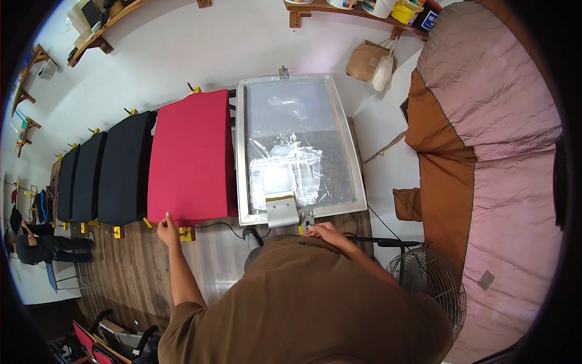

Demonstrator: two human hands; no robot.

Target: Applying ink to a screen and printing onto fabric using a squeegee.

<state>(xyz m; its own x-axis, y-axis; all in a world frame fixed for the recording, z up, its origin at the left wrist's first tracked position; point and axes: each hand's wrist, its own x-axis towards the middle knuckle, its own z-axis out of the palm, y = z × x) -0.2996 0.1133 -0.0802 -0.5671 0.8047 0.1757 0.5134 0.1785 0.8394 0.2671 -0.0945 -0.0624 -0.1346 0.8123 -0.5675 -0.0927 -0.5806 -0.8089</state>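
My left hand (170, 230) pinches the lower edge of a red fabric-covered board (188, 155). My right hand (322, 233) is closed on a small metal clamp fitting (307, 221) below a framed screen (241, 139), which lies just right of the red board. A wide metal squeegee or scraper (280, 212) rests at the screen's near edge, beside white smears on the mesh. Several black-covered boards (124, 167) line up left of the red one.
Another person (33, 249) stands at far left. A wire fan (431, 285) is near my right side. Shelves (324, 13) with containers run along the wall. Pink and brown fabric (497, 212) fills the right. Chairs (88, 340) stand at lower left, on the wooden floor (115, 279).
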